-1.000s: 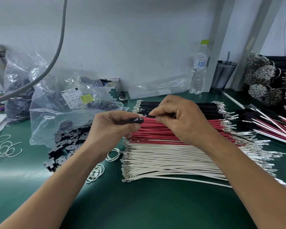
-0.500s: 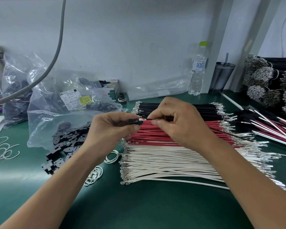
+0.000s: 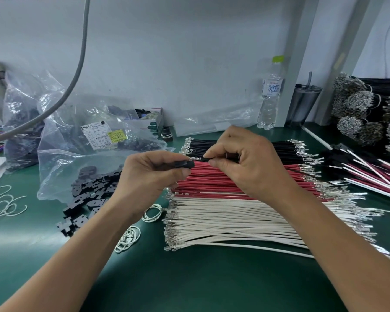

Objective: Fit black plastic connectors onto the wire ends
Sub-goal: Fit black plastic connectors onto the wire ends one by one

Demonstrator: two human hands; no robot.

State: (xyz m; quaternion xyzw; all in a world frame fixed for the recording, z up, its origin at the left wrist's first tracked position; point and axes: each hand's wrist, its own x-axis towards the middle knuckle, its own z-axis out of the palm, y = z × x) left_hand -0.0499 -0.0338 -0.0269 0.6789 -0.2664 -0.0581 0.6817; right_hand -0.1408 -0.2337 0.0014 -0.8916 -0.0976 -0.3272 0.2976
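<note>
Below, the green table (image 3: 212, 287) carries white wires (image 3: 234, 224), red wires (image 3: 214, 179) and black wires (image 3: 286, 149) in rows, with loose connectors (image 3: 88, 197) at left. Above them, the left hand (image 3: 149, 176) pinches a black connector (image 3: 185, 164), while the right hand (image 3: 248, 161) pinches a black wire (image 3: 205, 159), its metal tip just beside the connector.

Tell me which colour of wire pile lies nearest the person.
The white wires. They lie at the front of the green mat, with the red wires behind them and the black wires farthest back.

My left hand (image 3: 149, 176) and right hand (image 3: 245, 163) are bare, my forearms uncovered, with short, plain fingernails.
</note>
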